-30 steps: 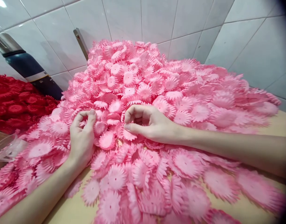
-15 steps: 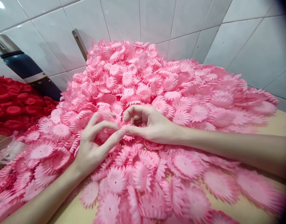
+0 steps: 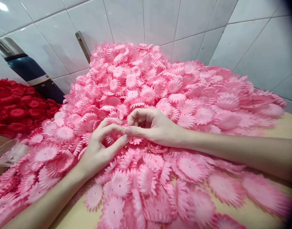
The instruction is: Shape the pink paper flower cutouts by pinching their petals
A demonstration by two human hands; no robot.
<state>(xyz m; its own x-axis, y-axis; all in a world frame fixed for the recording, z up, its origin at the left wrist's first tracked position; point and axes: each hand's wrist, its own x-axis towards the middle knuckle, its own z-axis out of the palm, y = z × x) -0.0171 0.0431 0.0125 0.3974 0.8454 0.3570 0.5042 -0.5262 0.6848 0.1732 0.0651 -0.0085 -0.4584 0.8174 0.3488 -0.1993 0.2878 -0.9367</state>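
- A big heap of pink flower petals [image 3: 160,79] covered the worktop [image 3: 281,127], up to the tiled wall [image 3: 160,19].
- Red petals [image 3: 14,105] lay at the far left.
- The right hand [image 3: 155,125] and the left hand [image 3: 100,149] met on the heap; their fingers were pinched closed, but I cannot tell what they gripped.

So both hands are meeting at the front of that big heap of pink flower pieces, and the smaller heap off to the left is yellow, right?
Not quite: the smaller heap on the left is red, not yellow, as the head view shows. The rest holds: the left hand and right hand meet fingertip to fingertip at the front of the big pink heap.
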